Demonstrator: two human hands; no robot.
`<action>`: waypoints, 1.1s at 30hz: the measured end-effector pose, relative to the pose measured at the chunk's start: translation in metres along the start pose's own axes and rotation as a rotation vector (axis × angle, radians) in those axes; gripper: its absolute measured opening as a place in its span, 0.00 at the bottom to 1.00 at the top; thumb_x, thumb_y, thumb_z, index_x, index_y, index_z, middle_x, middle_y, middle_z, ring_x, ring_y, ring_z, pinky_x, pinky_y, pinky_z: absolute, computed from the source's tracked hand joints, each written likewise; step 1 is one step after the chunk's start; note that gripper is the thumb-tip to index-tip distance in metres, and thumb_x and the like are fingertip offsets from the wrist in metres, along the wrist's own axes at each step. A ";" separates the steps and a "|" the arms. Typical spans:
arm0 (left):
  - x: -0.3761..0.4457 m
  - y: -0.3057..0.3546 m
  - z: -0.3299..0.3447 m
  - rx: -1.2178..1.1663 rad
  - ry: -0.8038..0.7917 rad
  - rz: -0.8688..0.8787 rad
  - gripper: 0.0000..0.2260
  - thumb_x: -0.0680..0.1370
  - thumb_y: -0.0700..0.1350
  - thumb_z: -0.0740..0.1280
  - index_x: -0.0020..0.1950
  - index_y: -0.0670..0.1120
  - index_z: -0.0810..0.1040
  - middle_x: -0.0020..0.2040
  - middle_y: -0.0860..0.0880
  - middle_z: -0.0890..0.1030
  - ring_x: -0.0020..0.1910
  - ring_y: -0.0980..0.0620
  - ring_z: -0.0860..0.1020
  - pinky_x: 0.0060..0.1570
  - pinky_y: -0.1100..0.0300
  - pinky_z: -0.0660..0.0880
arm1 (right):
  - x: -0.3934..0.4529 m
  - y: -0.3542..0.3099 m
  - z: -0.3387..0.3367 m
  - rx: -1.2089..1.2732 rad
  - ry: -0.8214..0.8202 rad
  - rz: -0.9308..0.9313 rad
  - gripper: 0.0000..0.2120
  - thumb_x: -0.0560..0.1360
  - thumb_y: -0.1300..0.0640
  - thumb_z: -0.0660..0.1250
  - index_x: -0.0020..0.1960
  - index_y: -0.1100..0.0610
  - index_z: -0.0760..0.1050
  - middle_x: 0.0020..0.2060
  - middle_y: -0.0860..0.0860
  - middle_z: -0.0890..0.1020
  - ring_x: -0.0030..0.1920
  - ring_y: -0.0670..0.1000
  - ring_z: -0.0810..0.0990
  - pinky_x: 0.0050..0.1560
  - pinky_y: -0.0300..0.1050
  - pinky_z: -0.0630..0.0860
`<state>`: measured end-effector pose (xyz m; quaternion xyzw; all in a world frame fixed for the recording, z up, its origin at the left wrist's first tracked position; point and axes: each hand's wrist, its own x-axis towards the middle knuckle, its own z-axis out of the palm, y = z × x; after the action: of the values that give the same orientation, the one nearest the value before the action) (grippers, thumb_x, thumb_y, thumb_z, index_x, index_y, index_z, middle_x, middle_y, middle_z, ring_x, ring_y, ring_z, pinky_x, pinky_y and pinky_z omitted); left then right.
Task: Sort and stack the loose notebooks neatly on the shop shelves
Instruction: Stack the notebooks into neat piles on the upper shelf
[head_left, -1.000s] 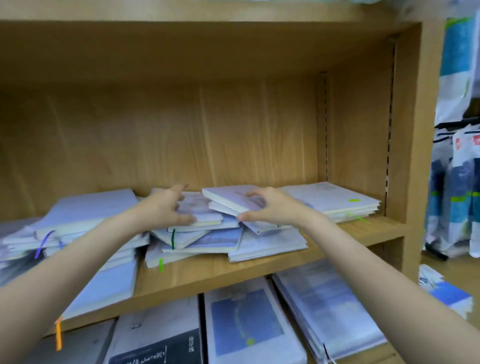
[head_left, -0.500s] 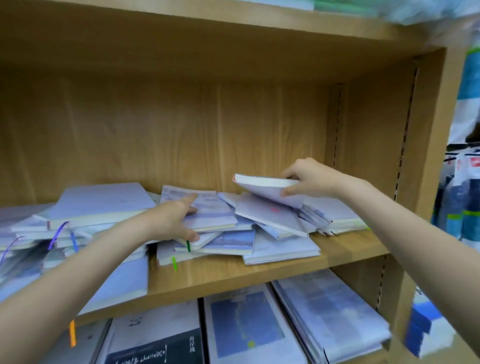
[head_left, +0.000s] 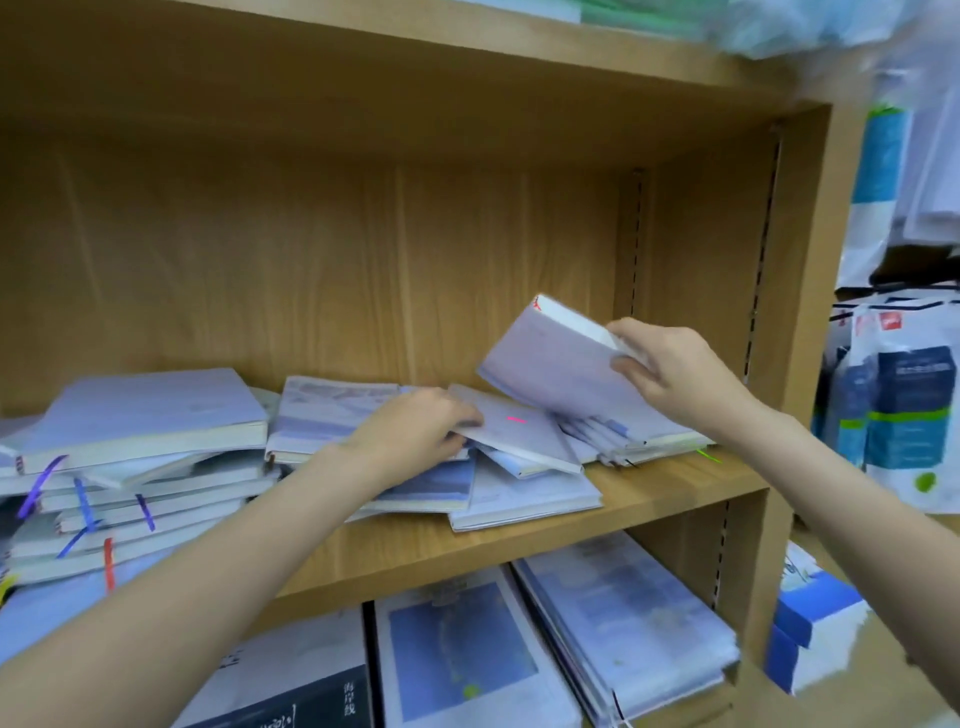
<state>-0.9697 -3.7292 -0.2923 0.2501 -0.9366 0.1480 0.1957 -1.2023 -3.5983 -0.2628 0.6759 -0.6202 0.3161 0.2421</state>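
Pale lavender softcover notebook (head_left: 558, 364) lifted, tilted, above heap's 3 o'clock end; right hand (head_left: 670, 371) pinches its corner. Left hand (head_left: 418, 434) grips pink-marked notebook (head_left: 511, 428) in heap on wooden shelf (head_left: 649, 491). Risk: one-corner pinch slips; tugging spills slanted heap off shelf edge.

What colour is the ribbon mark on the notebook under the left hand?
Pink, on the pale lavender notebook the left hand grips; head view.
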 end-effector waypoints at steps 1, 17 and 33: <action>0.001 0.001 0.002 0.041 0.009 -0.017 0.13 0.77 0.43 0.62 0.61 0.49 0.76 0.59 0.48 0.78 0.61 0.46 0.74 0.55 0.52 0.72 | -0.002 0.004 -0.002 0.012 0.047 -0.012 0.12 0.77 0.63 0.64 0.60 0.62 0.73 0.42 0.57 0.81 0.40 0.58 0.77 0.39 0.45 0.66; -0.033 -0.052 -0.089 -0.391 0.829 -0.858 0.16 0.79 0.45 0.64 0.57 0.34 0.77 0.54 0.37 0.80 0.56 0.41 0.76 0.51 0.57 0.68 | -0.015 -0.001 0.047 0.268 0.281 0.001 0.13 0.76 0.60 0.60 0.59 0.63 0.72 0.47 0.51 0.78 0.43 0.47 0.75 0.40 0.32 0.62; -0.039 0.025 -0.084 -1.215 0.879 -0.647 0.17 0.80 0.37 0.60 0.32 0.46 0.61 0.20 0.59 0.62 0.33 0.54 0.82 0.33 0.74 0.71 | 0.023 -0.123 0.050 0.444 -0.127 0.015 0.35 0.73 0.48 0.69 0.74 0.55 0.57 0.72 0.50 0.65 0.71 0.49 0.63 0.67 0.41 0.62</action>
<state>-0.9274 -3.6606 -0.2406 0.2777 -0.5725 -0.3651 0.6796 -1.0738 -3.6356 -0.2722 0.7265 -0.5543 0.4036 0.0456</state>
